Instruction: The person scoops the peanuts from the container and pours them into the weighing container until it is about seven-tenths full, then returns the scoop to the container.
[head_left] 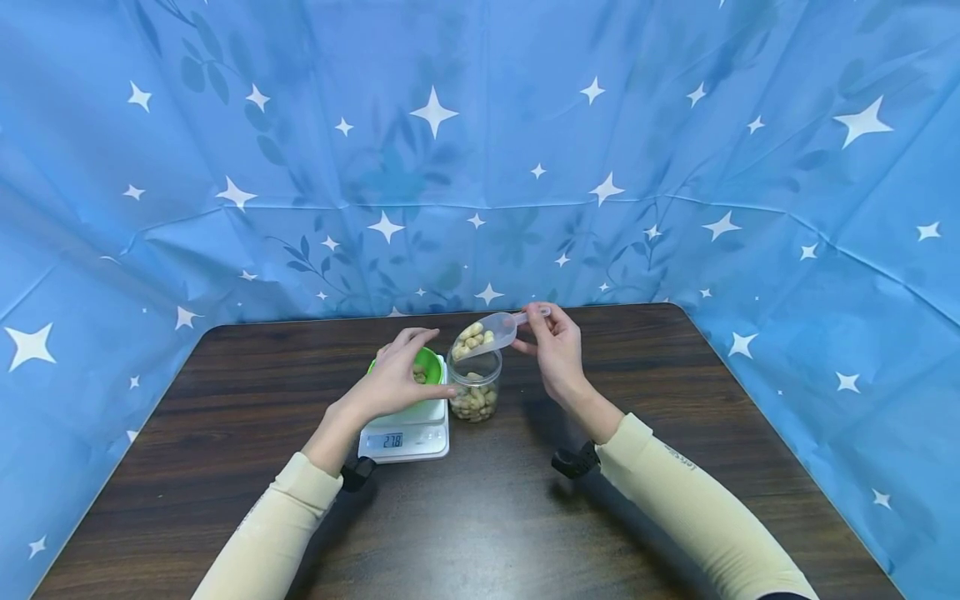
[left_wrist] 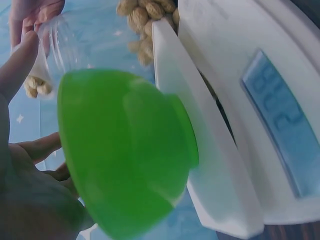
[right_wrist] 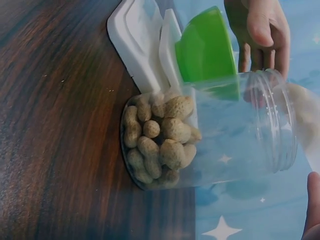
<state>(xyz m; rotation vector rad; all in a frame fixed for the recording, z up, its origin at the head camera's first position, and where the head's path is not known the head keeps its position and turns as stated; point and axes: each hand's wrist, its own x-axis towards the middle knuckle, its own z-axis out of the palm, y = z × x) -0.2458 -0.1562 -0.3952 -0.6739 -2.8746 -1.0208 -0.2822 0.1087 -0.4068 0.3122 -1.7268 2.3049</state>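
Note:
My right hand (head_left: 558,354) pinches the handle of a clear plastic scoop (head_left: 501,328) that carries several peanuts in their shells. The scoop is tilted, its bowl end over the open mouth of a clear jar (head_left: 486,368). More peanuts (right_wrist: 170,130) fill the jar's lower part. Just left of the jar, a green bowl (left_wrist: 125,150) sits on a white kitchen scale (head_left: 427,444) with a lit number display. My left hand (head_left: 393,379) hovers at the bowl with thumb and fingers spread apart. A few peanuts show inside the bowl, partly hidden by that hand.
The jar stands close against the scale's right side. Both rest on a dark wood-grain table (head_left: 495,517). A blue curtain (head_left: 480,150) with white stars hangs behind the table's back edge.

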